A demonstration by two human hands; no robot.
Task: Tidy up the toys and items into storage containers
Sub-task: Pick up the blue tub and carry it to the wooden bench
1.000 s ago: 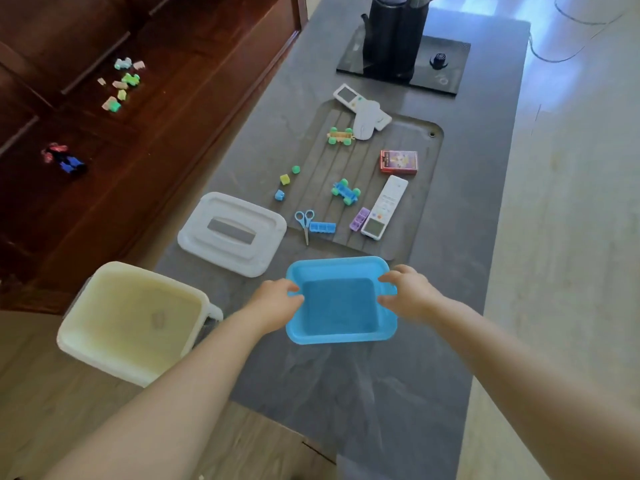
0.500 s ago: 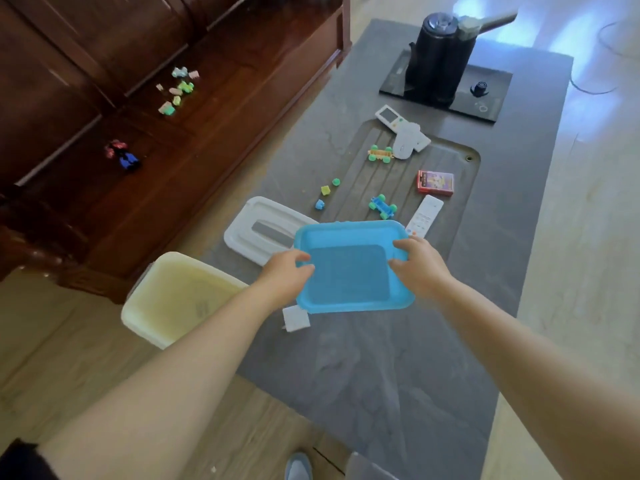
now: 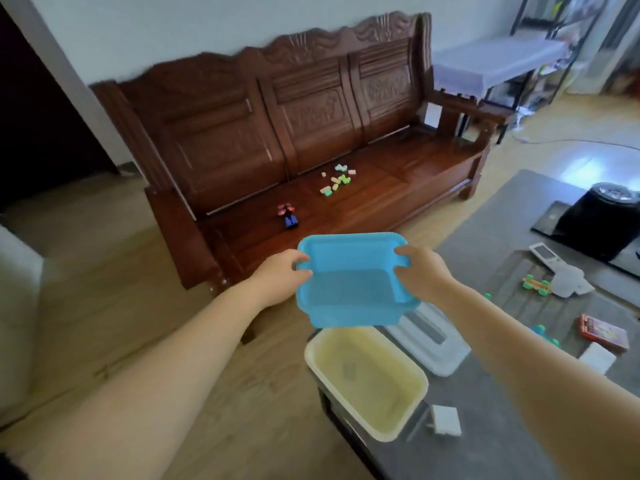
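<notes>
Both hands carry the blue bin (image 3: 349,292) in the air, above the floor between the wooden sofa (image 3: 311,140) and the grey table (image 3: 502,393). Left hand (image 3: 282,277) has its grip closed on the bin's left rim, thumb hooked over the edge; right hand (image 3: 420,271) has its grip closed on the right rim the same way. Bin is tilted slightly, its inside bare. Just below it, a cream tub (image 3: 367,379) sits at the table's near corner, with a white lid (image 3: 433,341) lying flat beside it. Farther along the table: a red card box (image 3: 604,332), a green-wheeled toy car (image 3: 536,285), a white remote (image 3: 547,255), a black appliance (image 3: 602,220). On the sofa seat: a scatter of pastel blocks (image 3: 337,180) and, apart from them, a red-and-blue figure (image 3: 288,214).
</notes>
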